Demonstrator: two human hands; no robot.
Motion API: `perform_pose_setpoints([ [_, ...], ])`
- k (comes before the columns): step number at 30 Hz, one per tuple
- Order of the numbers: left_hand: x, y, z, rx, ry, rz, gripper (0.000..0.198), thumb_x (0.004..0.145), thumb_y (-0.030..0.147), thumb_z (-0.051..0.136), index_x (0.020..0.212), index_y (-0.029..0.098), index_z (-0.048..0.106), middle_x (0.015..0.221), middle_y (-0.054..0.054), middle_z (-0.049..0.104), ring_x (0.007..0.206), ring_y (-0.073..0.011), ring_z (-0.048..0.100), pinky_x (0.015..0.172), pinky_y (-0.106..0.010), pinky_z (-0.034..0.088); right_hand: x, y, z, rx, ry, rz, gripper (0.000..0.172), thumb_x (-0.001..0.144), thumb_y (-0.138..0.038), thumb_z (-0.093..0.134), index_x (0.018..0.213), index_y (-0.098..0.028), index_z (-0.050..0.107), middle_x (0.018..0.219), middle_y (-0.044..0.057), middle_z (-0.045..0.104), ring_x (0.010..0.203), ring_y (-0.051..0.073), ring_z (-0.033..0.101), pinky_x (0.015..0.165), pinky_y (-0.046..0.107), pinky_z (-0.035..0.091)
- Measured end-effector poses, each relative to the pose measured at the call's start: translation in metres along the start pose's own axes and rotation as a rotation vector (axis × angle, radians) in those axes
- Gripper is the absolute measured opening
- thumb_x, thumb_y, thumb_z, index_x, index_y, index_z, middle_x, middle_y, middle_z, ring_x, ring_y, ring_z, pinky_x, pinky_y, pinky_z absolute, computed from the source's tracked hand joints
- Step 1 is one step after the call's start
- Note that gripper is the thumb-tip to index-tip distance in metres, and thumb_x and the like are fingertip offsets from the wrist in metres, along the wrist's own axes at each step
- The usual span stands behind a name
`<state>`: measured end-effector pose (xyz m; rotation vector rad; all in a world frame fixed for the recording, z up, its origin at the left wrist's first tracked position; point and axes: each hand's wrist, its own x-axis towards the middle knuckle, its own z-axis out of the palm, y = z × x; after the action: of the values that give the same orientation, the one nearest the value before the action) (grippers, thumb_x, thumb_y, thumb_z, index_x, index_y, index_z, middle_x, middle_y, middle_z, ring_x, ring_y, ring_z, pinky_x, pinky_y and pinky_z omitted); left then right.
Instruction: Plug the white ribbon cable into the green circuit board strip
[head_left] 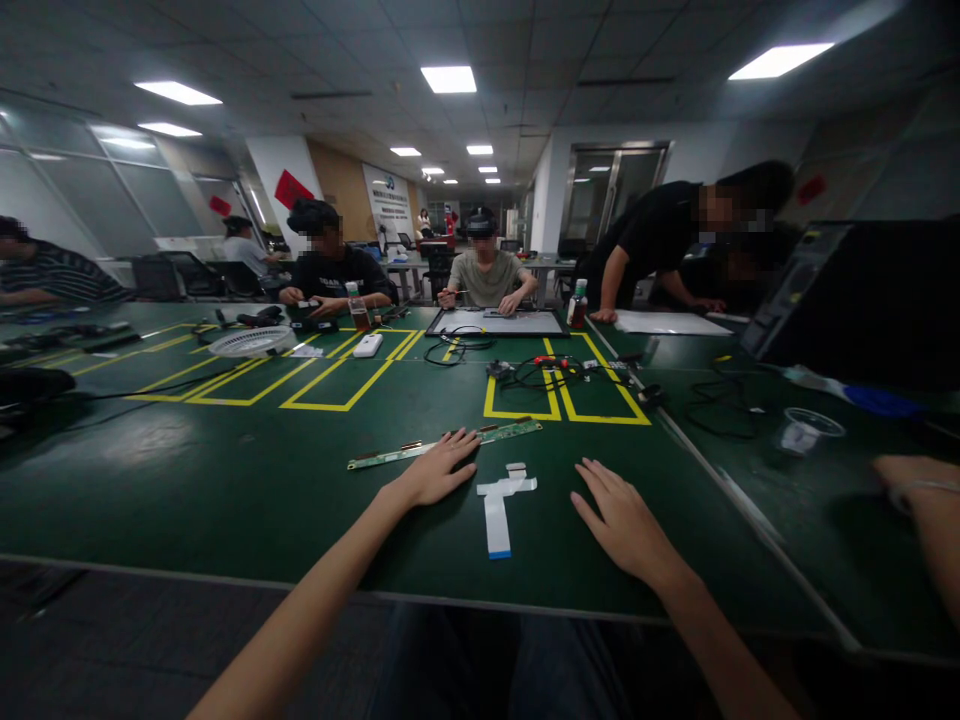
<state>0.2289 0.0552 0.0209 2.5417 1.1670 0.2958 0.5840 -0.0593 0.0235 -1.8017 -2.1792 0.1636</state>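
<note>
A long, narrow green circuit board (510, 431) lies slightly slanted on the dark green table (270, 500). My left hand (444, 468) rests flat with its fingers over the middle of the board, hiding that part of it. Just right of that hand, a white flat ribbon cable (496, 515) lies on the table, bent into a cross-like shape with a blue tip at its near end. To the right of the cable, my right hand (616, 512) lies on the table with its fingers stretched out, holding nothing.
Yellow tape outlines (315, 406) mark the table beyond the board. Black cables (544, 372), a white ring-shaped part (253, 342) and bottles (577, 304) stand or lie farther back. A clear plastic cup (814, 422) and another person's arm (926, 500) are at right.
</note>
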Motion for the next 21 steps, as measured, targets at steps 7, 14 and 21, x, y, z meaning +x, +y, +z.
perform_pose_setpoints([
  [7, 0.031, 0.015, 0.002, -0.092, -0.021, 0.085, 0.059, 0.109, 0.039, 0.039, 0.166, 0.026, 0.037, 0.174, -0.003, 0.029, 0.166, -0.0232, 0.016, 0.136, -0.050, 0.014, 0.000, -0.003, -0.003, -0.025, -0.017, 0.004, 0.066, 0.109, -0.051, 0.037, 0.158, -0.010, 0.049, 0.167, 0.016, 0.044, 0.157, 0.029, 0.037, 0.129, 0.050, 0.031],
  [14, 0.029, 0.018, 0.011, -0.054, 0.028, 0.189, 0.056, 0.109, 0.034, 0.037, 0.165, 0.028, 0.039, 0.173, -0.001, 0.032, 0.166, -0.0226, 0.015, 0.136, -0.054, 0.014, -0.001, -0.004, -0.003, -0.022, 0.023, -0.031, 0.063, 0.109, -0.050, 0.037, 0.157, -0.012, 0.051, 0.165, 0.015, 0.047, 0.155, 0.030, 0.040, 0.128, 0.052, 0.034],
  [21, 0.020, 0.024, 0.014, -0.028, 0.160, 0.128, 0.054, 0.109, 0.038, 0.038, 0.157, 0.018, 0.052, 0.168, -0.009, 0.042, 0.162, -0.0229, 0.030, 0.134, -0.047, 0.025, 0.000, -0.045, -0.007, 0.152, -0.041, -0.272, 0.058, 0.111, -0.049, 0.036, 0.161, -0.022, 0.046, 0.167, 0.006, 0.045, 0.158, 0.024, 0.035, 0.131, 0.048, 0.030],
])
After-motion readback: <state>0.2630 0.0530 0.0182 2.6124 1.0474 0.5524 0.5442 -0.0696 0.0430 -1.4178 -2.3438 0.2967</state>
